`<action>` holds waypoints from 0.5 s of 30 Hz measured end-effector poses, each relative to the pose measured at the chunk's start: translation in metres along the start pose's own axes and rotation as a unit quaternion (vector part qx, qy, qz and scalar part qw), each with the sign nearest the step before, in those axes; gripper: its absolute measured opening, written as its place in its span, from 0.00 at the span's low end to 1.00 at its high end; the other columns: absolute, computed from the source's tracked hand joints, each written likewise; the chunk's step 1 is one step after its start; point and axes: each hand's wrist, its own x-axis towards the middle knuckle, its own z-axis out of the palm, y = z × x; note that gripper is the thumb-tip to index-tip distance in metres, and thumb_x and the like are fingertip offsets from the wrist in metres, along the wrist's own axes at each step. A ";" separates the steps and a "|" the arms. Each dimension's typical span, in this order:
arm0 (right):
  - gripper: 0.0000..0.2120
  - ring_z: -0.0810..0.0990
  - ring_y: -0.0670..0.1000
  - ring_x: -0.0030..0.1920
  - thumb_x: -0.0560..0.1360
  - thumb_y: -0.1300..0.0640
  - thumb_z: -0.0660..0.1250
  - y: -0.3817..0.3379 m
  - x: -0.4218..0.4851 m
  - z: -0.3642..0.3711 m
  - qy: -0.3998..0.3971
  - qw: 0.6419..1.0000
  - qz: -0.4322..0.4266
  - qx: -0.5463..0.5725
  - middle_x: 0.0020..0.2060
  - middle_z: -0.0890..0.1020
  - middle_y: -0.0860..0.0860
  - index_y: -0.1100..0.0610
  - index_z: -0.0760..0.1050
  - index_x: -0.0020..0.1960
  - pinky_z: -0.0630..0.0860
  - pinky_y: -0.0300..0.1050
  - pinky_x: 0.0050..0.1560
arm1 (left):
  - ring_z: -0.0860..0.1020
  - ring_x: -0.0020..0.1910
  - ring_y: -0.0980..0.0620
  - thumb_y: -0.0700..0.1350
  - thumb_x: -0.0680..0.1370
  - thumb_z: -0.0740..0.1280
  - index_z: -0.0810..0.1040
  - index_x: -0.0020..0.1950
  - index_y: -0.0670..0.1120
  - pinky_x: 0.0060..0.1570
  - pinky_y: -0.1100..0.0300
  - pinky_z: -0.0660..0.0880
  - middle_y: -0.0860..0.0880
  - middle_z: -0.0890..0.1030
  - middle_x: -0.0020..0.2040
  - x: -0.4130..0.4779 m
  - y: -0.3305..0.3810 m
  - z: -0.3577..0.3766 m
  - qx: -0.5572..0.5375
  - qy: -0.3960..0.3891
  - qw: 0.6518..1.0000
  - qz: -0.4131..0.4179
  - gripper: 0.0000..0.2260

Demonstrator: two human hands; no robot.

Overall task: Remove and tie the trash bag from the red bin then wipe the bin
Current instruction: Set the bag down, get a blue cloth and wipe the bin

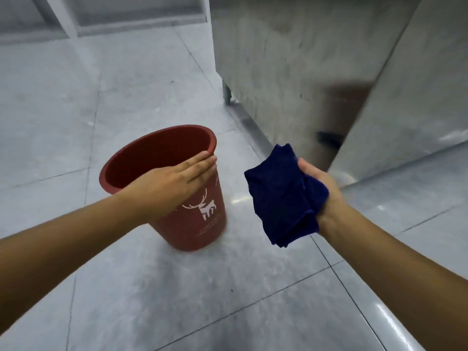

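A red bin (197,224) with a white deer print stands on the grey tiled floor, tilted a little away from me, with no bag inside it. My left hand (172,181) lies flat across the near part of its rim, fingers straight and reaching the right edge. To the right of the bin, my right hand (319,191) grips a bunched dark blue cloth (281,196), held in the air apart from the bin. No trash bag is in view.
A grey partition wall (291,59) with a metal foot (227,93) rises behind and to the right of the bin. A second grey panel (417,97) stands at the far right. A glossy ledge (390,323) crosses the bottom right corner.
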 end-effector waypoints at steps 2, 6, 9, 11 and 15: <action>0.19 0.82 0.49 0.30 0.71 0.42 0.68 0.001 0.002 0.005 0.009 0.999 0.022 -0.029 0.28 0.81 0.48 0.54 0.81 0.29 0.78 0.42 0.36 | 0.28 0.69 0.51 0.41 0.75 0.62 0.22 0.66 0.49 0.53 0.68 0.70 0.51 0.27 0.73 -0.007 -0.017 0.001 0.003 -0.040 0.999 -0.005 0.45; 0.20 0.81 0.49 0.28 0.70 0.41 0.69 0.004 0.011 0.026 -0.020 0.998 0.018 -0.063 0.26 0.81 0.48 0.54 0.81 0.27 0.78 0.40 0.35 | 0.32 0.73 0.49 0.42 0.72 0.68 0.30 0.71 0.51 0.63 0.53 0.73 0.54 0.29 0.73 -0.022 -0.036 0.000 -0.043 -0.050 0.996 -0.065 0.47; 0.24 0.82 0.49 0.29 0.73 0.40 0.65 0.009 0.019 0.042 -0.040 0.997 0.014 -0.068 0.28 0.82 0.48 0.54 0.81 0.25 0.76 0.42 0.40 | 0.43 0.76 0.43 0.34 0.69 0.68 0.45 0.75 0.49 0.72 0.50 0.59 0.50 0.41 0.76 -0.024 -0.048 -0.003 -0.122 -0.015 0.983 -0.137 0.43; 0.25 0.83 0.49 0.28 0.73 0.39 0.64 0.014 0.023 0.051 -0.042 0.996 0.024 -0.078 0.28 0.83 0.49 0.54 0.82 0.25 0.76 0.43 0.40 | 0.50 0.76 0.40 0.31 0.69 0.60 0.55 0.75 0.45 0.72 0.46 0.58 0.45 0.50 0.77 -0.023 -0.056 -0.003 -0.175 0.027 0.969 -0.171 0.36; 0.21 0.84 0.51 0.33 0.71 0.36 0.64 0.031 0.030 0.071 -0.028 0.992 0.052 -0.116 0.32 0.85 0.51 0.53 0.81 0.42 0.75 0.44 0.36 | 0.52 0.76 0.48 0.31 0.68 0.56 0.58 0.75 0.44 0.69 0.61 0.52 0.45 0.51 0.78 -0.024 -0.070 0.001 -0.239 0.055 0.949 -0.198 0.34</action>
